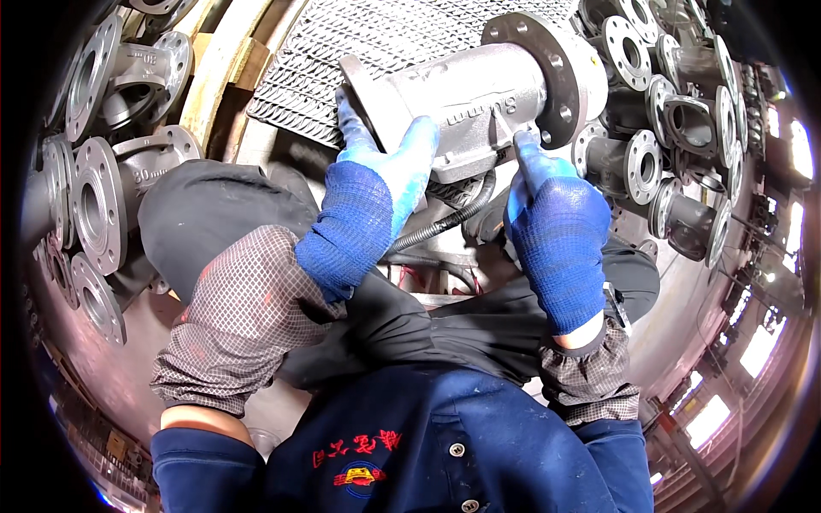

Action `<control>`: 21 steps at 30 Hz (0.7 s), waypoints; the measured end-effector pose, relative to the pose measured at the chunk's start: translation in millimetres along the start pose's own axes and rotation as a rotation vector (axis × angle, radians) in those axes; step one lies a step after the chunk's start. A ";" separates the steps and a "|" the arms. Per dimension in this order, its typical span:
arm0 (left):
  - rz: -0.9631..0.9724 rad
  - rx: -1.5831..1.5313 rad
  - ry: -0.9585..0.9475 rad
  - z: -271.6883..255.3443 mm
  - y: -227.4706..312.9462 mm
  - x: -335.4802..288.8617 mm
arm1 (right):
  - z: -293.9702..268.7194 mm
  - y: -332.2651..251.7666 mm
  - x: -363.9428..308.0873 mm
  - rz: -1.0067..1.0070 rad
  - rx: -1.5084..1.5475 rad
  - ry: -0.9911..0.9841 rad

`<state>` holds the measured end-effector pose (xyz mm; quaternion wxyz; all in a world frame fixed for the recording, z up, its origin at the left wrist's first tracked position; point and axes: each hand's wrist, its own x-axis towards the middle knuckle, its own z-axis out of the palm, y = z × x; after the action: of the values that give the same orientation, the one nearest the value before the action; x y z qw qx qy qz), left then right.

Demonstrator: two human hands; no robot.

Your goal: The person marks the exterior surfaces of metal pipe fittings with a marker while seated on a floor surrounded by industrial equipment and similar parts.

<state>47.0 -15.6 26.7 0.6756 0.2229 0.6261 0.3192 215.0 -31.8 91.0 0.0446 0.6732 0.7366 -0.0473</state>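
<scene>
A grey cast metal valve body (pixel 479 90) with round bolt-hole flanges at both ends lies sideways in front of me, over a metal mesh surface (pixel 359 43). My left hand (pixel 376 192), in a blue knit glove, grips its left side near the smaller flange. My right hand (pixel 552 218), also in a blue glove, presses on its underside just below the large dark flange (pixel 556 73). Both forearms wear checked grey sleeve covers.
Several more flanged valve castings are stacked at the left (pixel 103 197) and at the right (pixel 658 128). A black corrugated hose (pixel 445 218) runs under the held casting. Wooden boards (pixel 218 68) edge the mesh at upper left.
</scene>
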 end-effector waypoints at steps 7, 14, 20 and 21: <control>-0.098 0.113 0.066 3.4 14.1 -5.1 | 7.0 -0.1 -3.7 -0.001 0.000 0.026; -0.028 0.026 0.059 1.8 11.8 -8.8 | 6.5 1.7 -5.6 0.005 -0.083 0.017; 0.117 0.074 0.049 -3.0 -6.7 4.1 | -11.5 20.4 -3.6 -0.071 0.021 0.134; 0.149 0.086 0.049 -4.2 -9.6 5.9 | -15.9 23.1 -3.7 -0.070 0.122 0.163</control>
<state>44.4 -18.6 15.3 0.6244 0.2896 0.6372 0.3467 238.3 -31.3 107.0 -0.0583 0.6500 0.7567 -0.0388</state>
